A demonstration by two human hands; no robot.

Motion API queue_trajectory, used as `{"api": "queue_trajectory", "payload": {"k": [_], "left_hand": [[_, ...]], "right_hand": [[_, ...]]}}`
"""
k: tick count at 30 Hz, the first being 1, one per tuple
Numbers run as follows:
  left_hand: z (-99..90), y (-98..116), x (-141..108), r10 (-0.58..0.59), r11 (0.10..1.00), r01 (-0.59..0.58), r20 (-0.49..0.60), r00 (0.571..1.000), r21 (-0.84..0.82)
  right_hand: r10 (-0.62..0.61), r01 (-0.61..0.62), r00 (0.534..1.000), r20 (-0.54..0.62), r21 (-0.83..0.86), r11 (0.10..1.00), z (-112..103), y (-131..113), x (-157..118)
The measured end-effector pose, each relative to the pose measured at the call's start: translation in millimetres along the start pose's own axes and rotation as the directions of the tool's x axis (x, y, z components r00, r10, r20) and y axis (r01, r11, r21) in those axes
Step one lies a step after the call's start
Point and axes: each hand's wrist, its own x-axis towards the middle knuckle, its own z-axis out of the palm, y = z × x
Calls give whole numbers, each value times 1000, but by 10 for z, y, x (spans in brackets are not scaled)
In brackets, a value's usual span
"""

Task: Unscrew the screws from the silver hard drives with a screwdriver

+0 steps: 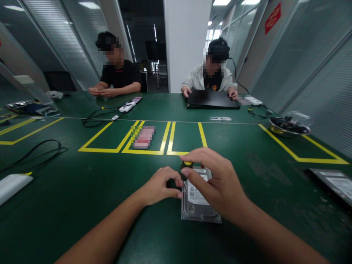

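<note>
A silver hard drive with a white label lies flat on the green table in front of me. My right hand is over its right side and far end, pinching the black and yellow handle of a screwdriver between thumb and fingers. The handle stands roughly upright above the drive's far left part; the lower end of the tool is hidden. At the drive's left edge is my left hand, its fingers and thumb curved against the side. My right hand covers part of the label.
Yellow tape outlines mark the green table. A pink phone lies ahead. To the right are a metal bowl of dark items and a dark device. Black cables lie left. Opposite sit two people, one holding a black panel.
</note>
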Motion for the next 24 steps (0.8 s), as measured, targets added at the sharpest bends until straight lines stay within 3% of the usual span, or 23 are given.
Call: {"api": "queue_trajectory", "payload": {"k": [13, 24], "left_hand": [[4, -17, -3, -14, 1000, 14, -7, 1000, 8], [-7, -17, 3, 13, 1000, -13, -3, 1000, 29]], "right_hand": [[4, -5, 999, -38, -29, 1000, 10, 14, -25], [-34, 34, 999, 23, -30, 999, -27, 8, -35]]}}
